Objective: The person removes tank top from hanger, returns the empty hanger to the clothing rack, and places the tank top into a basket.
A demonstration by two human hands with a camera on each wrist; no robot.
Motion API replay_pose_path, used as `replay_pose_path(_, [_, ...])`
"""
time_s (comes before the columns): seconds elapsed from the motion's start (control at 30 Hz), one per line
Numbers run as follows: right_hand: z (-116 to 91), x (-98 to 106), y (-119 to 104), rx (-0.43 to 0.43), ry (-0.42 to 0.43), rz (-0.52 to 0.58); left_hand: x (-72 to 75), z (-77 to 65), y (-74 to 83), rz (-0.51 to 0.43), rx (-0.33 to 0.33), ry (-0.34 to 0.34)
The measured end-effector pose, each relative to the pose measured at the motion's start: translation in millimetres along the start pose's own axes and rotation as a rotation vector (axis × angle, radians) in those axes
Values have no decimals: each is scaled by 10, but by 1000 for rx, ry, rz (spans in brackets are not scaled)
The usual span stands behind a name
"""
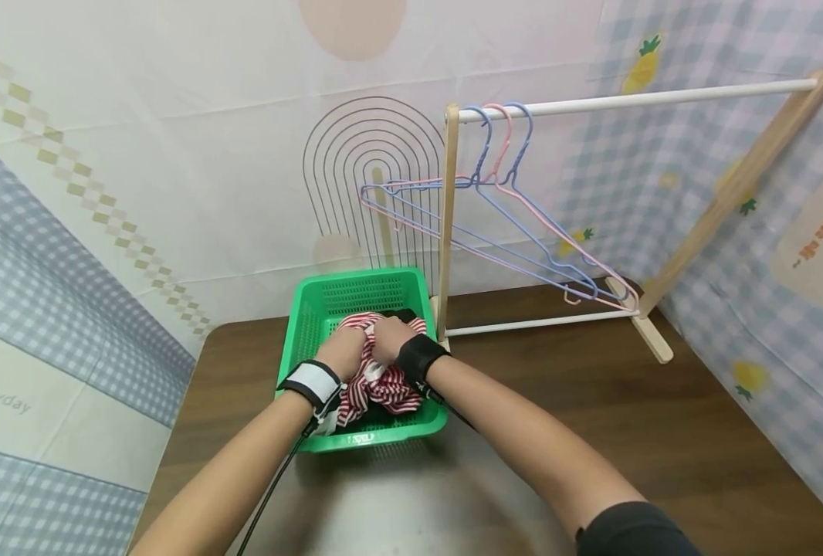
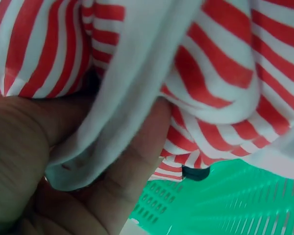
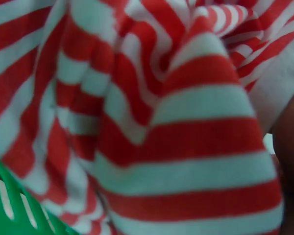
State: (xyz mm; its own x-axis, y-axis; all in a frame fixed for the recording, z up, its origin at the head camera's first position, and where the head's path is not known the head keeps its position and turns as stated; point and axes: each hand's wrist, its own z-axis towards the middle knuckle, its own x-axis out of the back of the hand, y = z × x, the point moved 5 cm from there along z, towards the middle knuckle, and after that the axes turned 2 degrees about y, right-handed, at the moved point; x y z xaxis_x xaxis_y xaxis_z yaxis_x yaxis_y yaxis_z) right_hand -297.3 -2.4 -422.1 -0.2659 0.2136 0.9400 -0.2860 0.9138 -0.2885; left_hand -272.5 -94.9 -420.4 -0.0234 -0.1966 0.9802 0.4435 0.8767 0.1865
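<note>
A crumpled red-and-white striped garment with white trim lies in a green plastic basket. My left hand is inside the basket and grips the garment; in the left wrist view its thumb and fingers are round the white trim band. Close beside it, my right hand holds the same garment, its fingertips hidden in the cloth. The right wrist view is filled mostly by striped folds, with part of the hand at the right edge. Black and white cloth shows beneath the garment.
Right of the basket stands a rack with wooden posts and a white rail. Blue and pink hangers hang at its left end. The brown table meets patterned cloth walls behind and at the sides.
</note>
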Motion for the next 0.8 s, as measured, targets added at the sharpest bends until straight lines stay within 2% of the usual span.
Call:
replay_pose_path(0.17, [36, -38, -7, 39, 32, -75, -38, 56, -9, 30, -2, 14])
replay_pose_path(0.4, [108, -20, 120, 4, -35, 7, -51, 116, 13, 6, 29, 8])
replay_pose_path(0.5, [44, 84, 141, -15, -49, 44, -58, 114, 33, -8, 38, 19])
replay_pose_path(0.63, [-124, 279, 126, -6, -22, 108, -15, 68, 106, -53, 47, 50])
replay_pose_path(0.73, [-249, 411, 110, 23, 8, 154, 38, 9, 178, -65, 96, 59])
replay_pose_path(0.8, [-316, 480, 119, 36, 20, 182, 65, -23, 235, -32, 135, 67])
